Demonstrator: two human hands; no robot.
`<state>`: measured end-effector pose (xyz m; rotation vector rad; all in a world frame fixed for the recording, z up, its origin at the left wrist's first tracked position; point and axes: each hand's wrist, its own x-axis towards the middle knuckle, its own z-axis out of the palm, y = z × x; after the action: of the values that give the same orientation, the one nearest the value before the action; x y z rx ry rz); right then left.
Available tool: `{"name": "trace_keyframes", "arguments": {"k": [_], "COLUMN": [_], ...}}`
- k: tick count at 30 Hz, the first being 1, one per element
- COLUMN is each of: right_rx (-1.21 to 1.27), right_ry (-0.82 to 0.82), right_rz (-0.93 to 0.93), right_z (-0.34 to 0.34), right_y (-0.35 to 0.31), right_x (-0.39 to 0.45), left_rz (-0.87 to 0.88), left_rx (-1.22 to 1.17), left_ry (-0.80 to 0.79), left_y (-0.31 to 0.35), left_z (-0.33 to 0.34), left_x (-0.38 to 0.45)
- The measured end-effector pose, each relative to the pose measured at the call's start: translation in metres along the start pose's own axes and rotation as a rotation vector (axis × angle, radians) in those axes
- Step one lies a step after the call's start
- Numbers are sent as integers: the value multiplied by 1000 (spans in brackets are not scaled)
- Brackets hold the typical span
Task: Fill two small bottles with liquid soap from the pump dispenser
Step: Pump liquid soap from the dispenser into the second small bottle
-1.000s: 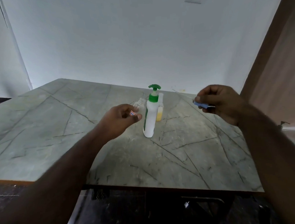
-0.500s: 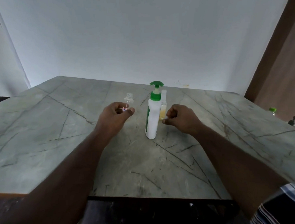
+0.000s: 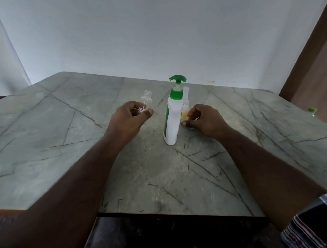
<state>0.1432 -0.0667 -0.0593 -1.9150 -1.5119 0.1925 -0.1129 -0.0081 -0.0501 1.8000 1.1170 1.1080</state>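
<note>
My right hand (image 3: pixel 205 120) has dropped beside the pump dispenser (image 3: pixel 172 119), pinching the cap; left hand (image 3: pixel 129 117) still grips the empty bottle (image 3: pixel 146 101).

A grey-green marble-patterned table (image 3: pixel 66 146) with dark veins carries a white pump dispenser (image 3: pixel 172 121) with a green head, standing upright right of centre toward the far side, and a small bottle (image 3: pixel 185 108) holding yellowish liquid stands just behind it on its right.
</note>
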Motion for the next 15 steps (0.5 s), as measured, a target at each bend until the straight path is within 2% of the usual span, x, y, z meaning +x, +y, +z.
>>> {"name": "trace_keyframes", "arguments": {"k": [3,6,8,9,12,15], "right_rx": [89,475,764,821,804,680], "right_ry": [47,103,18,-48,-214,-293], "right_rz": [19,57,13,-34,-153,-165], "right_z": [-6,-28,-46,-52,-50,-32], "right_y": [-1,-19,-34,-41,-55,-60], "right_x": [-2,-8,-13,-16,-17,-15], "left_rz": [0,10,11,9,7,29], "left_rx": [-5,-9,-26,-35,-43,-38], "left_ry": [4,7,7,5,3,-7], "left_y": [1,2,3,3,4,7], "left_z": [0,-1,0,0,1,3], "left_x": [-1,-3,-2,-2,-3,-6]}}
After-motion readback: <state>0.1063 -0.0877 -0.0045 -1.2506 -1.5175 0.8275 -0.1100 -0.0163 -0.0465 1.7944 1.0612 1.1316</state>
